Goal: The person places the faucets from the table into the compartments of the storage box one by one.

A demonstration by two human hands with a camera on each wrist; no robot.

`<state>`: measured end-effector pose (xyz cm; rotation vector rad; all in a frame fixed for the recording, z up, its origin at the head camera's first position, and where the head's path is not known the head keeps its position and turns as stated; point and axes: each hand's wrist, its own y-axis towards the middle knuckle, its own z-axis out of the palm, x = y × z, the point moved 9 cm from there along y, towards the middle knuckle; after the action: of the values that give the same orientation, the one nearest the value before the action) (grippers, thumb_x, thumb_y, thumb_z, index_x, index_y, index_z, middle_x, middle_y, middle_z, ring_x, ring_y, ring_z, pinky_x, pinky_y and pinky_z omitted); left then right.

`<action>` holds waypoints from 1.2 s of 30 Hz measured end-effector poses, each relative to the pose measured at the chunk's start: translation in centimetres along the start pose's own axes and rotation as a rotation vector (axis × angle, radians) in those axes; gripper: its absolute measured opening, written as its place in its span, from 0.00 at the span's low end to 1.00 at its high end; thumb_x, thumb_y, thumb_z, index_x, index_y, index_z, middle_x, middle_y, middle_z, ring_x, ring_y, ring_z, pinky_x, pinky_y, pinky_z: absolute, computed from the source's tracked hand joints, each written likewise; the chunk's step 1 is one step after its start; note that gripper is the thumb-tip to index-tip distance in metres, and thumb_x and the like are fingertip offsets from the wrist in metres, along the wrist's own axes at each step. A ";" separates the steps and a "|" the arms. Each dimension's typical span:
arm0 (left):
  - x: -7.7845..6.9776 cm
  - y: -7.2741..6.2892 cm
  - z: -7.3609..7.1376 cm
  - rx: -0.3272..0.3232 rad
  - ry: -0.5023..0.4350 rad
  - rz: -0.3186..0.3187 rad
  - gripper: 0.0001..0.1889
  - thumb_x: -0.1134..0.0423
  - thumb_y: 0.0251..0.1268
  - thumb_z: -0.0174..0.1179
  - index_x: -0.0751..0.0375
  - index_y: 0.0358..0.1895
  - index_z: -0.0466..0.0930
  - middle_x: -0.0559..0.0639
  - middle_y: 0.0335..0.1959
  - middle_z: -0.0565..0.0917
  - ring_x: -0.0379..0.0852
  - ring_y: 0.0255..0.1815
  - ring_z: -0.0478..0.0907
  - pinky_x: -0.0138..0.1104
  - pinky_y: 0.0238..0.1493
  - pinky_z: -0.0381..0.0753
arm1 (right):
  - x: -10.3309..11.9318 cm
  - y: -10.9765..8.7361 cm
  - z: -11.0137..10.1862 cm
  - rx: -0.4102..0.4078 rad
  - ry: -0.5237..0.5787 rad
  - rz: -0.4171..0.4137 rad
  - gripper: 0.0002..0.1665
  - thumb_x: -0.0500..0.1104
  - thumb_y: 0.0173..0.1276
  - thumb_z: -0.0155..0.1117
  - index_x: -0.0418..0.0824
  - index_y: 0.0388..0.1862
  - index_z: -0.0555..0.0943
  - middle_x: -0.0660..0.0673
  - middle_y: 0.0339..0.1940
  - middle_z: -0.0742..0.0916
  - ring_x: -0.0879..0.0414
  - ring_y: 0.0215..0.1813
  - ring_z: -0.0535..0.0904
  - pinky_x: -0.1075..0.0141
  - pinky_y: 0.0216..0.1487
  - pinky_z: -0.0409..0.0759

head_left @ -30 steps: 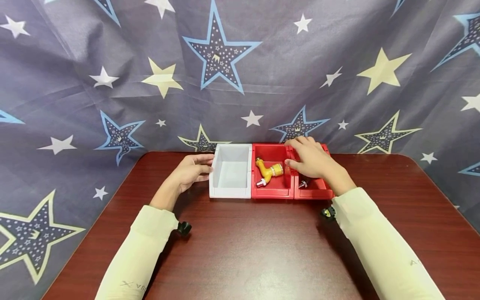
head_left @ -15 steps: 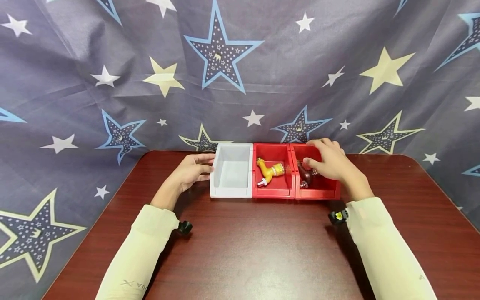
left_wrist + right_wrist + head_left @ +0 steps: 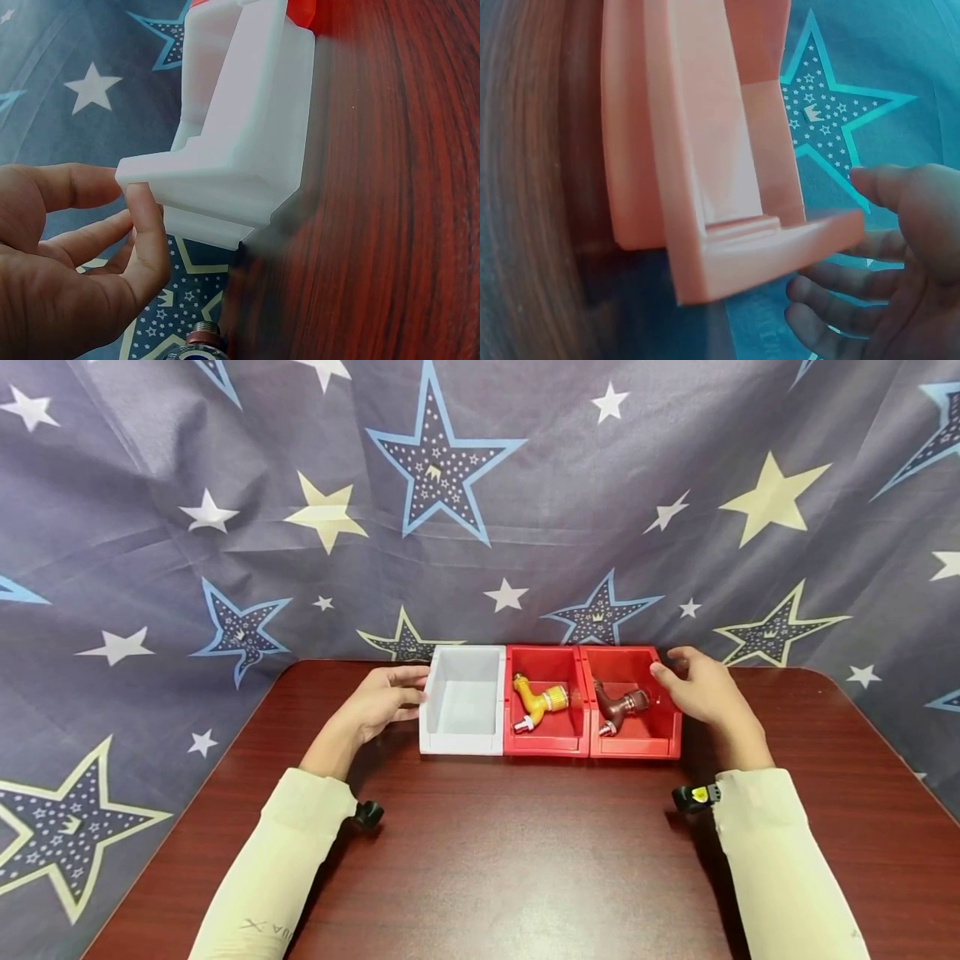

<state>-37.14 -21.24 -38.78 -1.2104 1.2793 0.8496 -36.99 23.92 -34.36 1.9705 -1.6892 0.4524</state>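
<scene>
In the head view, my left hand (image 3: 381, 706) touches the outer left side of a white bin (image 3: 462, 745) with its fingertips; in the left wrist view they meet its corner. My right hand (image 3: 708, 693) is at the outer right side of the right red bin (image 3: 634, 748), fingers spread and relaxed, thumb near the rim. Inside that bin lies a dark brown tap (image 3: 619, 708). A yellow tap (image 3: 538, 702) with a silver spout end lies in the middle red bin (image 3: 547, 746). Nothing lies in the white bin.
The three bins stand side by side at the back of a reddish-brown wooden table (image 3: 495, 860), before a grey star-patterned cloth (image 3: 525, 560). At the bottom of the left wrist view a threaded metal end (image 3: 204, 330) shows.
My right hand has moved right, from over the right red bin to its outer side, uncovering the brown tap. That bin's right side shows fully now. The left hand has stayed still.
</scene>
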 end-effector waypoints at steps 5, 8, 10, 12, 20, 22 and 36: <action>0.0 0.0 0.1 0.000 0.001 0.003 0.30 0.77 0.69 0.57 0.66 0.75 0.68 0.65 0.72 0.71 0.52 0.57 0.78 0.33 0.44 0.85 | -1.0 -0.3 -0.2 -0.015 0.044 0.045 0.34 0.54 0.80 0.52 0.25 0.64 0.75 0.26 0.52 0.84 0.34 0.52 0.79 0.41 0.55 0.77; 0.0 -0.1 0.1 -0.001 0.004 0.005 0.30 0.77 0.68 0.57 0.65 0.74 0.68 0.65 0.72 0.71 0.53 0.58 0.77 0.33 0.44 0.85 | -1.2 -0.4 0.1 -0.001 0.152 0.073 0.27 0.47 0.79 0.52 0.23 0.60 0.77 0.29 0.46 0.85 0.42 0.44 0.80 0.53 0.47 0.82; 0.0 0.0 0.1 0.001 0.006 0.006 0.30 0.77 0.68 0.57 0.65 0.75 0.68 0.65 0.72 0.71 0.54 0.58 0.77 0.33 0.44 0.85 | -1.3 -0.6 0.4 0.029 0.252 0.101 0.25 0.42 0.79 0.52 0.22 0.61 0.76 0.32 0.41 0.85 0.49 0.37 0.80 0.61 0.40 0.83; 0.0 0.0 0.0 0.000 0.009 0.006 0.30 0.77 0.68 0.57 0.65 0.75 0.68 0.64 0.72 0.71 0.54 0.58 0.77 0.33 0.44 0.85 | -1.5 -0.7 0.9 0.073 0.357 0.129 0.24 0.38 0.78 0.51 0.20 0.62 0.73 0.34 0.39 0.84 0.55 0.33 0.80 0.66 0.35 0.84; 0.1 0.1 0.0 0.000 0.010 0.007 0.30 0.77 0.69 0.56 0.66 0.75 0.68 0.65 0.72 0.71 0.55 0.60 0.77 0.33 0.45 0.85 | -2.6 -0.7 2.2 0.180 0.518 0.166 0.25 0.36 0.80 0.49 0.20 0.68 0.68 0.42 0.39 0.86 0.60 0.33 0.83 0.65 0.37 0.87; 0.1 0.1 0.0 0.002 0.012 0.007 0.30 0.77 0.69 0.56 0.66 0.75 0.68 0.65 0.72 0.70 0.55 0.60 0.77 0.34 0.45 0.84 | -2.9 -0.8 2.4 0.193 0.544 0.181 0.25 0.36 0.81 0.48 0.20 0.68 0.67 0.46 0.37 0.86 0.61 0.32 0.82 0.65 0.38 0.86; -0.1 0.0 0.1 0.005 0.012 -0.011 0.30 0.76 0.70 0.56 0.65 0.75 0.67 0.64 0.73 0.70 0.48 0.53 0.78 0.33 0.45 0.84 | -2.9 -0.8 2.0 0.285 0.650 0.180 0.28 0.32 0.77 0.51 0.21 0.72 0.65 0.47 0.38 0.87 0.60 0.33 0.82 0.65 0.40 0.87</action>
<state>-37.12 -21.11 -38.66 -1.2190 1.2822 0.8318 -36.83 25.27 -37.73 1.5895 -1.4238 1.3001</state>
